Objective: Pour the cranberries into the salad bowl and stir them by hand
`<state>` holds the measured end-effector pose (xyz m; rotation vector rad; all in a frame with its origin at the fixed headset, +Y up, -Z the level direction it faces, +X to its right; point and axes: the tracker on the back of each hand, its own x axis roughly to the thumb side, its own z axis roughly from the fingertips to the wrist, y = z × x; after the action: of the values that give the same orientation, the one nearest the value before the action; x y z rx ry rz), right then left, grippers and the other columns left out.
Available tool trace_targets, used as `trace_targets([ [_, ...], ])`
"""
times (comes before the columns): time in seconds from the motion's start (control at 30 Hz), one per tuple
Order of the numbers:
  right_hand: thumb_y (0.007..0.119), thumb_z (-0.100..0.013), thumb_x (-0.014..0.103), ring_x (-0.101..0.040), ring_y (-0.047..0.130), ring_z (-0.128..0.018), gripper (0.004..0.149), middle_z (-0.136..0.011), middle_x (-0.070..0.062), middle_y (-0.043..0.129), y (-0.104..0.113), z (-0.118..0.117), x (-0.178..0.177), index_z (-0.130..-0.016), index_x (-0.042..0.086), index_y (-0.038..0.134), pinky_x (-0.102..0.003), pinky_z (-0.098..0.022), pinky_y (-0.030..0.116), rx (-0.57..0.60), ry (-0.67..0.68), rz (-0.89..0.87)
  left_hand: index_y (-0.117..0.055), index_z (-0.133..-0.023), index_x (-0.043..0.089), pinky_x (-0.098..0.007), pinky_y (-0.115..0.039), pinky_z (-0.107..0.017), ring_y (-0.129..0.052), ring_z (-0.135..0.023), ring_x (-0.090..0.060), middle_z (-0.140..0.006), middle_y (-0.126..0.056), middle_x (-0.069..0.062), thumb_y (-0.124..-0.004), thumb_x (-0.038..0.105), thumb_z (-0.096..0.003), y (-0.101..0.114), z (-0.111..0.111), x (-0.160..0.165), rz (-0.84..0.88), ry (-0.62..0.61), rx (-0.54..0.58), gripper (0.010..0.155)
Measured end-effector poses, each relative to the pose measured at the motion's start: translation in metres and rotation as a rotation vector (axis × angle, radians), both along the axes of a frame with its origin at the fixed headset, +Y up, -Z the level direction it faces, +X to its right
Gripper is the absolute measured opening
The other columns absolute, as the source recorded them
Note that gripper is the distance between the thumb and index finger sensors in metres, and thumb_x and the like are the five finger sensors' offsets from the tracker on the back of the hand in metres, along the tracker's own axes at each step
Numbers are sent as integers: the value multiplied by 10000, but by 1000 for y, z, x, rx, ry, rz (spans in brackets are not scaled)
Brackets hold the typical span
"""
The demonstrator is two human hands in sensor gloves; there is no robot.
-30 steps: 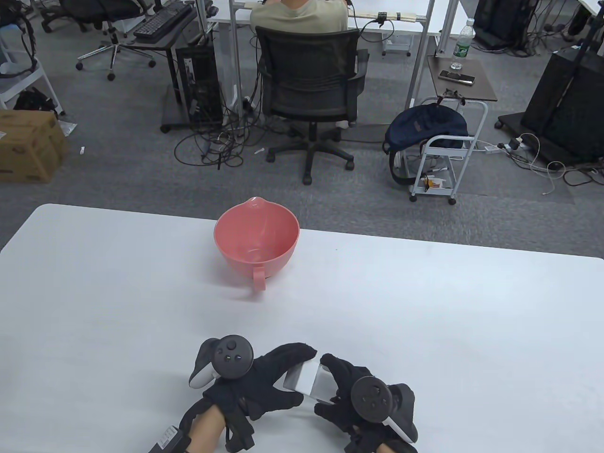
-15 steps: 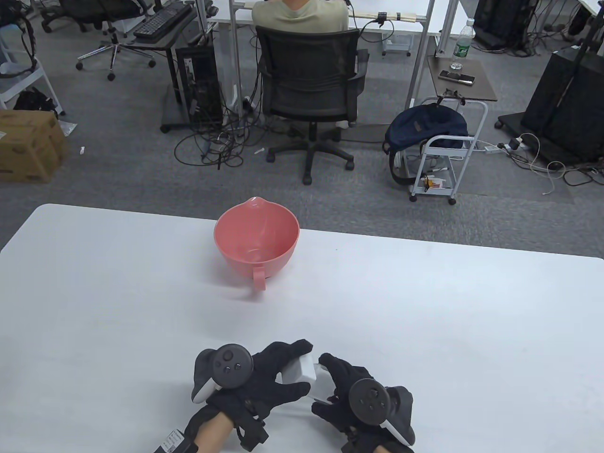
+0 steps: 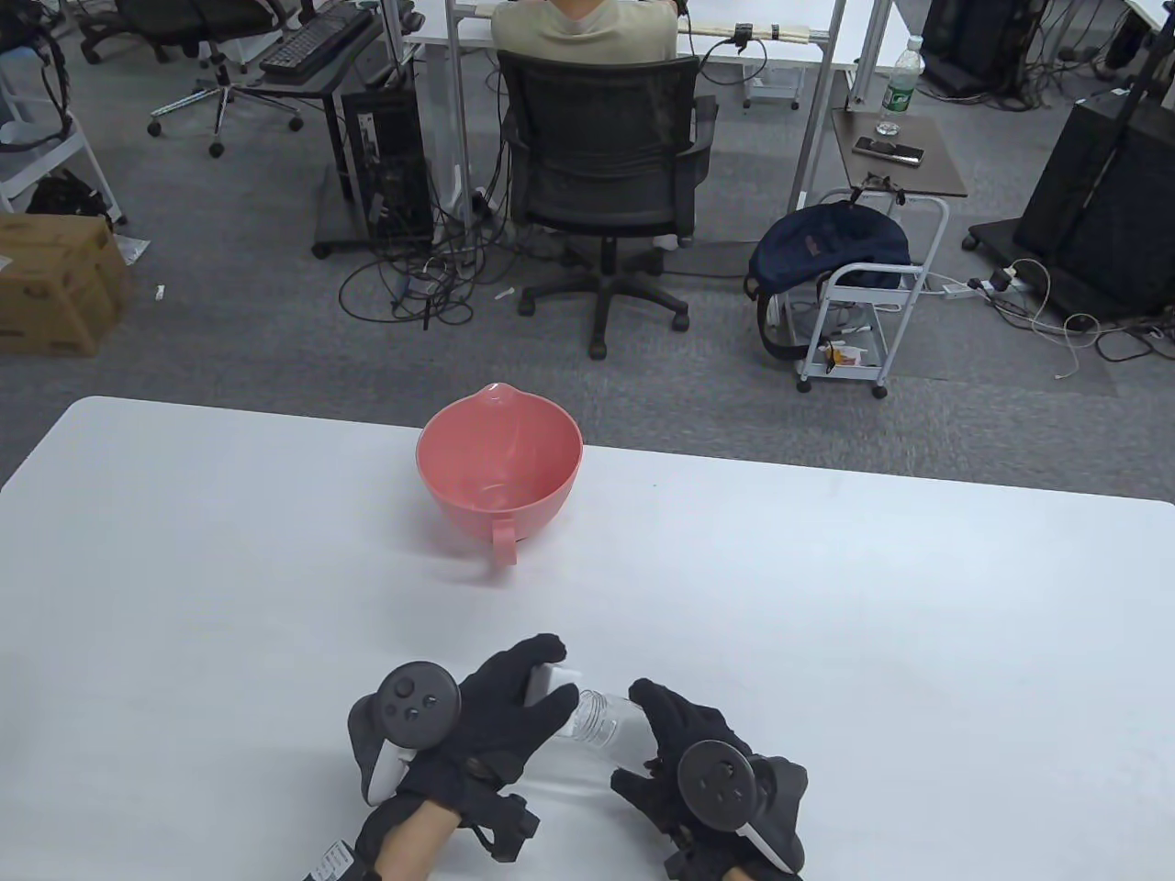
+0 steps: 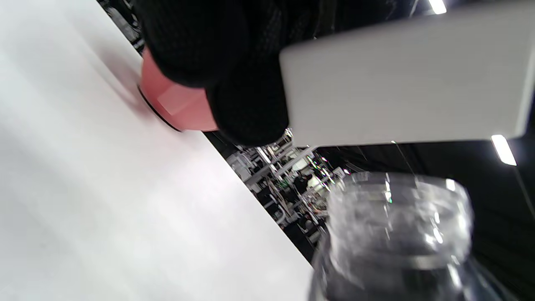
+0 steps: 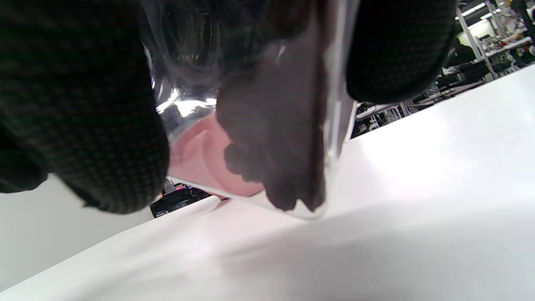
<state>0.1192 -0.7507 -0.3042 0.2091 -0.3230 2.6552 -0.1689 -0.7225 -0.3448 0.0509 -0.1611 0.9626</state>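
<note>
With the white lid (image 3: pixel 543 680) gripped in our left hand (image 3: pixel 500 711) and the opened clear jar (image 3: pixel 601 720) of cranberries held in our right hand (image 3: pixel 675 748) low over the near bench (image 3: pixel 826 596), we judge the pink salad bowl (image 3: pixel 500 468) stands empty, so pouring and stirring remain.

Bowl (image 3: pixel 498 471): on the table (image 3: pixel 826 596), toward its far edge, left of centre
Jar (image 3: pixel 601 725): near edge, in the right hand (image 3: pixel 684 752)
Lid (image 3: pixel 543 680): left of the jar, in the left hand (image 3: pixel 496 716)
</note>
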Motion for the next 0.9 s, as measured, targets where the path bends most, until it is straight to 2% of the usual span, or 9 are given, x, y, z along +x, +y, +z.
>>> trace_targets([
  [0.2, 1108, -219, 581, -286, 930, -819, 962, -990, 92, 842, -4, -3, 10, -995, 406, 566, -438, -396, 907, -42, -25, -67, -582, -1062, 575, -354, -787, -632, -917, -818, -256, -1086, -751, 42, -899, 805, -397, -2, -11, -44, -97, 173, -3, 771],
  [0.4, 1105, -220, 585, -283, 931, -819, 962, -991, 95, 840, -4, -3, 13, -995, 406, 564, -436, -395, 909, -52, -28, -113, -585, -1050, 591, -428, -706, -713, -786, -944, -330, -1158, -661, 50, -981, 679, -420, -9, -18, -88, -165, 300, -68, 749],
  [0.57, 1103, -221, 587, -282, 930, -820, 962, -992, 93, 839, -4, -3, 13, -995, 405, 563, -435, -395, 909, -65, -29, -153, -597, -1039, 597, -457, -680, -734, -725, -997, -361, -1187, -623, 65, -1009, 606, -430, -15, -23, -112, -286, 353, -119, 736],
  [0.67, 1102, -221, 588, -280, 930, -820, 961, -991, 94, 839, -5, -3, 13, -995, 406, 563, -433, -396, 910, -63, -24, -153, -597, -1041, 596, -477, -662, -743, -693, -1023, -374, -1204, -601, 75, -1013, 573, -443, -22, -27, -125, -327, 366, -197, 728],
  [0.73, 1101, -222, 589, -280, 929, -821, 960, -992, 95, 837, -5, -3, 14, -995, 408, 561, -433, -396, 910, -65, -28, -158, -606, -1040, 593, -484, -651, -749, -679, -1032, -386, -1209, -597, 77, -1019, 554, -446, -26, -28, -133, -383, 416, -264, 724],
  [0.9, 1102, -221, 588, -280, 930, -820, 962, -991, 95, 839, -10, -5, 19, -995, 407, 561, -433, -397, 909, -94, -44, -186, -612, -1040, 587, -497, -638, -759, -661, -1048, -392, -1219, -587, 87, -1021, 534, -452, -34, -30, -141, -393, 393, -336, 718],
])
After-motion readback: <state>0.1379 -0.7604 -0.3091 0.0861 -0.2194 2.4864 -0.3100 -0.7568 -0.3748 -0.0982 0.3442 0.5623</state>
